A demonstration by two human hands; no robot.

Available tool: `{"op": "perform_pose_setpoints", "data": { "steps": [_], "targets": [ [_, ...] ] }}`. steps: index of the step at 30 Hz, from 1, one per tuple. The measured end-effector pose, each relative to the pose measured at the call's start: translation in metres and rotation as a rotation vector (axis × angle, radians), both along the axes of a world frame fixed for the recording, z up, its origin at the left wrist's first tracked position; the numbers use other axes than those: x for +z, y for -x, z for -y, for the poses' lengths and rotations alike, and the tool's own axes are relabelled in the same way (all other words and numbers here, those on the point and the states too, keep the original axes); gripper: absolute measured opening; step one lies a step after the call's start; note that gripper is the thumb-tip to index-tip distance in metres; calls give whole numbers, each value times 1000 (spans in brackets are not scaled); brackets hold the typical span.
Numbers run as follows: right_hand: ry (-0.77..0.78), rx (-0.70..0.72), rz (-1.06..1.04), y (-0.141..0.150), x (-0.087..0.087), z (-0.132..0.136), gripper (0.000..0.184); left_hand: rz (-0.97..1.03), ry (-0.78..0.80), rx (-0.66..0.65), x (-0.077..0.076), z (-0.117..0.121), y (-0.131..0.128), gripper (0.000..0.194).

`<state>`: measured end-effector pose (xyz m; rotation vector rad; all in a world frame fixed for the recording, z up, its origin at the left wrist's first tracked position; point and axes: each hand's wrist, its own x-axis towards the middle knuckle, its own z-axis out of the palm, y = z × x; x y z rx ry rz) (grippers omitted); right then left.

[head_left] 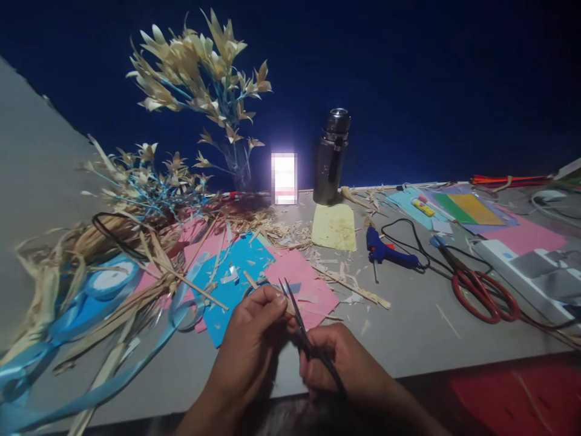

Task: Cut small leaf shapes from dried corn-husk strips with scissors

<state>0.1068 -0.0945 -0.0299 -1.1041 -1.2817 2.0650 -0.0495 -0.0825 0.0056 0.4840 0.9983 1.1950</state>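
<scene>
My right hand (338, 363) grips small black scissors (295, 312), blades slightly apart and pointing up and away. My left hand (254, 339) pinches a thin pale straw strip (290, 309) right at the blades. Both hands hover over the near edge of the grey table (408, 327), just in front of a pink sheet (302, 287) and a blue sheet (236, 269) littered with straw shavings.
Dried straw and light-blue ribbon (91, 339) pile up at left, with straw-leaf branches (200, 66) behind. A steel flask (332, 156), bright phone screen (284, 178), yellow sheet (334, 226), blue glue gun (385, 251), red-handled scissors (476, 287), power strip (531, 266) and coloured papers (467, 209) lie to the right.
</scene>
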Motion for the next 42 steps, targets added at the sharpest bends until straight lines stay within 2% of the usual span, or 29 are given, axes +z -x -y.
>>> {"op": "perform_pose_setpoints", "data": {
  "steps": [9, 14, 19, 21, 27, 37, 42],
  "targets": [
    [37, -9, 5, -2, -5, 4, 16, 7, 7, -3, 0, 2, 4, 22],
    [76, 2, -38, -2, -8, 4, 32, -12, 1, -3, 1, 3, 4, 23],
    [-83, 9, -133, -3, -6, 2, 45, 2, -38, 7, 2, 4, 3, 20],
    [-76, 20, -122, -2, -3, 3, 41, -3, -40, 35, 1, 4, 2, 20],
    [16, -18, -4, 4, 3, 7, 10, -27, -53, 65, -3, 3, 1, 21],
    [38, -40, 32, 4, 2, 9, 7, -56, -56, 64, -5, 3, 0, 22],
    [21, -40, 40, 4, 3, 9, 9, -91, -70, 104, -9, 4, -1, 24]
  ]
}}
